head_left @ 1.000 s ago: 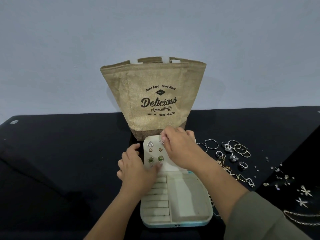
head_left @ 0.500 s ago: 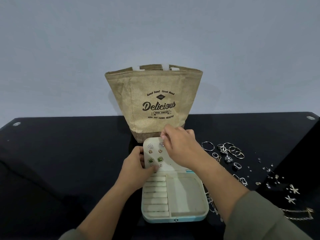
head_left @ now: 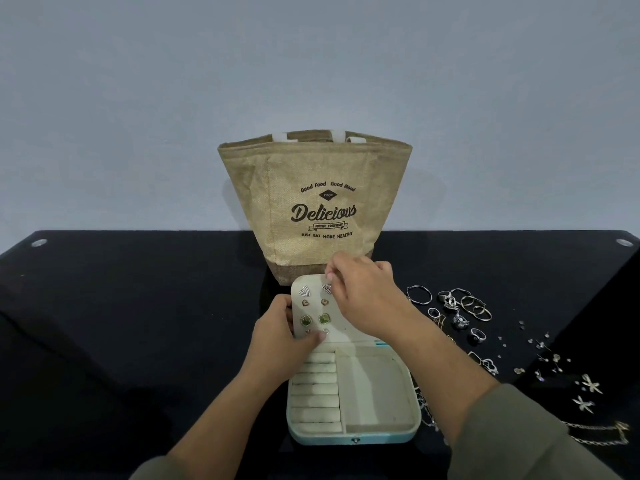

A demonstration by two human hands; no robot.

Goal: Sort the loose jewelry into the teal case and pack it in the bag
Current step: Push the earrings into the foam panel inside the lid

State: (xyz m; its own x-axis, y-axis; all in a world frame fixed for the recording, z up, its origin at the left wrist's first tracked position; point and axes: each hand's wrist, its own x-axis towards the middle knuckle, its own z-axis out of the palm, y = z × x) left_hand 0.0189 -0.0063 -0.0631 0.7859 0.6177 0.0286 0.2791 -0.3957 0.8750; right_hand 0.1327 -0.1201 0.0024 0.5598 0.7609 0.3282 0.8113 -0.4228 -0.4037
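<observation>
A glossy black tabletop [head_left: 138,323] fills the lower half of the view. One round metal fitting [head_left: 38,242] sits near its far left corner and another [head_left: 624,242] near the far right. A plain pale grey wall [head_left: 311,64] rises behind.

Open teal jewelry case [head_left: 353,435]: on black glass surface [head_left: 138,323], front centre. Tan jute bag [head_left: 311,161]: upright directly behind case. Cream earring panel [head_left: 346,328]: standing at case's rear, studs [head_left: 304,292] on it. Loose silver jewelry [head_left: 464,313]: scattered right of case.
</observation>
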